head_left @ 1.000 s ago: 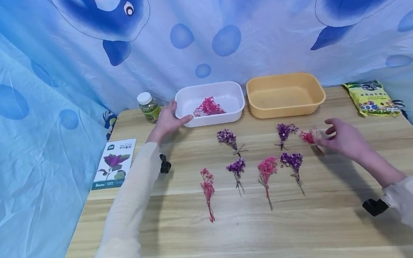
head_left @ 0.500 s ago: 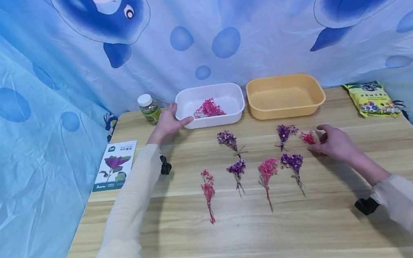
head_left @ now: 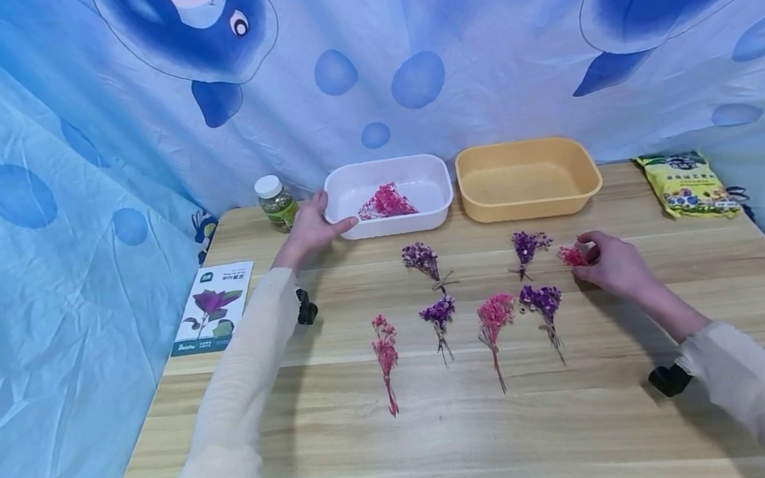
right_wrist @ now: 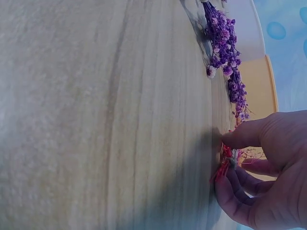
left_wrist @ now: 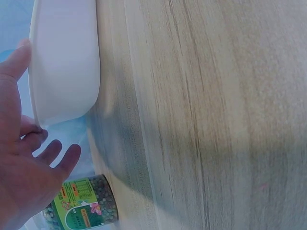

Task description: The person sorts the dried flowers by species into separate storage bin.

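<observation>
Here both hands (head_left: 311,228) reach out, right (head_left: 615,266) seemingly pinching red flowers (head_left: 570,255).

Bright light casts soft shadows (head_left: 282,422) across the table (head_left: 455,445); wrist views look hazy.

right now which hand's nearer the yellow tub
Right. The right hand is in front of the yellow tub, toward its right end; the left hand holds the white tub by its left end.

The white tub (head_left: 398,226) looks smooth plastic, the tabletop (head_left: 475,443) grained wood, curtain (head_left: 508,30) creased cloth.
</observation>
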The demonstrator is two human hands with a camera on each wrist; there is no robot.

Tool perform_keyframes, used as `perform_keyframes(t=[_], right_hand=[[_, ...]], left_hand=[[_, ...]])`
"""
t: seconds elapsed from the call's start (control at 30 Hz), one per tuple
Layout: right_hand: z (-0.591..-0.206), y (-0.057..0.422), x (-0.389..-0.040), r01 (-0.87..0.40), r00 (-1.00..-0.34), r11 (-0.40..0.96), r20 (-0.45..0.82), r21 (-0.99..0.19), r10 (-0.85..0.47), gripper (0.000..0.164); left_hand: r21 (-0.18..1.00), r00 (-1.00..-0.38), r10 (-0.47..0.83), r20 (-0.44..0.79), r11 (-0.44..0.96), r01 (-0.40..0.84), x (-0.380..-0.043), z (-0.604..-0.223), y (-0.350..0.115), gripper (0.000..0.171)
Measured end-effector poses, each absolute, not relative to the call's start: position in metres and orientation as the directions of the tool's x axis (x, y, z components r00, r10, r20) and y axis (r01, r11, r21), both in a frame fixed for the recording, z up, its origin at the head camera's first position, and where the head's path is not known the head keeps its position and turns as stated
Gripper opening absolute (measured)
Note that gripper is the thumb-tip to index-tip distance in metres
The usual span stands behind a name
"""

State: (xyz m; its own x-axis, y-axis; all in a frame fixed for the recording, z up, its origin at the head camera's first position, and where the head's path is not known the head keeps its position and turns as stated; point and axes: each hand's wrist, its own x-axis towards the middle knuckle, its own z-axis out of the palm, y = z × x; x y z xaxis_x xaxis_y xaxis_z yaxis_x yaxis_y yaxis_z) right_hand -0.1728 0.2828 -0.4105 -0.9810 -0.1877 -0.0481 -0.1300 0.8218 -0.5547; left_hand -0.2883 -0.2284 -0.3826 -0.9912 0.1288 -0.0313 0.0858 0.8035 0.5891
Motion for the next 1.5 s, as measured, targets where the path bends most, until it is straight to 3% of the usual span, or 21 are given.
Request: perform_keyframes(t=[0.5, 0.73, 0.97, 1.5], right_hand=[[-0.406, 0.289, -0.168, -0.142, -0.985, 0.799, 0.007, -0.585, -0.170, 0.054], [-0.399, 0.286, -0.170, -0.230, -0.973, 0.775, 0.143, -0.589, -0.180, 0.050], [-0.384, 0.278, -0.174, -0.265, -0.964, 0.755, 0.183, -0.599, -0.193, 0.045], [-0.357, 0.247, -0.190, -0.342, -0.939, 0.740, 0.232, -0.579, -0.252, 0.048]], left_hand=[[0.591, -0.991, 0.131, -0.028, 0.801, 0.089, -0.286, -0.381, -0.228, 0.103], [0.583, -0.990, 0.139, -0.022, 0.807, 0.101, -0.288, -0.382, -0.228, 0.103], [0.588, -0.990, 0.139, -0.021, 0.803, 0.100, -0.287, -0.381, -0.228, 0.102], [0.606, -0.990, 0.135, -0.029, 0.791, 0.090, -0.286, -0.381, -0.228, 0.102]])
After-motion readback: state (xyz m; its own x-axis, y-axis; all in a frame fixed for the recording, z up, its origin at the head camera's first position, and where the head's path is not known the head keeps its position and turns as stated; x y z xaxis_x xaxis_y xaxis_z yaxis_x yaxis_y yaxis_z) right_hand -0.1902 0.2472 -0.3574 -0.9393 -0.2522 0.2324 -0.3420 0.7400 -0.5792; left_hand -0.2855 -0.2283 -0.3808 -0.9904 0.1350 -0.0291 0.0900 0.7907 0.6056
